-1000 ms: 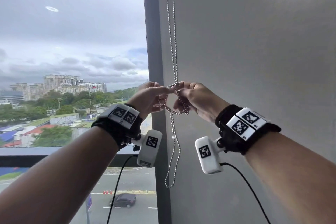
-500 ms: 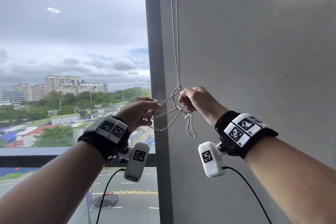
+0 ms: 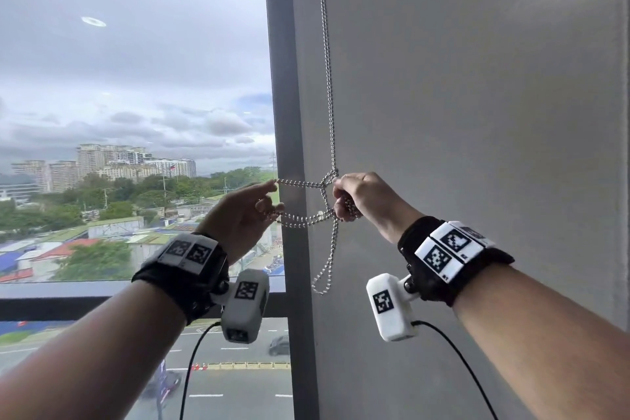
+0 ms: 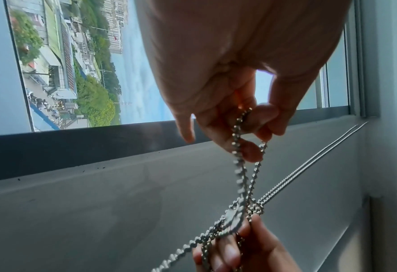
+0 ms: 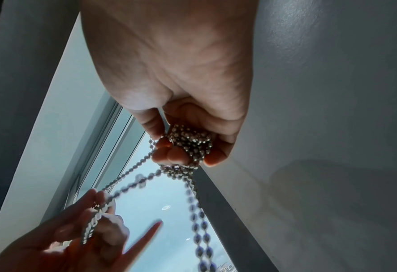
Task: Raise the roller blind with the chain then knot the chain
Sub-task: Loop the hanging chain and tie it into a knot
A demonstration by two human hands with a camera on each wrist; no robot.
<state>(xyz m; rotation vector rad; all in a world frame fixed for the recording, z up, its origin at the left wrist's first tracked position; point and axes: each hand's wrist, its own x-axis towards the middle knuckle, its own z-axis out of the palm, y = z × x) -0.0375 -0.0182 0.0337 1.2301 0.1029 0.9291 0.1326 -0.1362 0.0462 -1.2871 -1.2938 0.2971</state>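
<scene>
Both hands pinching bead chain; no legible writing.

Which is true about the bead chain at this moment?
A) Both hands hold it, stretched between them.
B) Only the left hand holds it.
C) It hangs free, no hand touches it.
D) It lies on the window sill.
A: the left hand pinches the chain while the right hand grips a bunch of it.
</scene>
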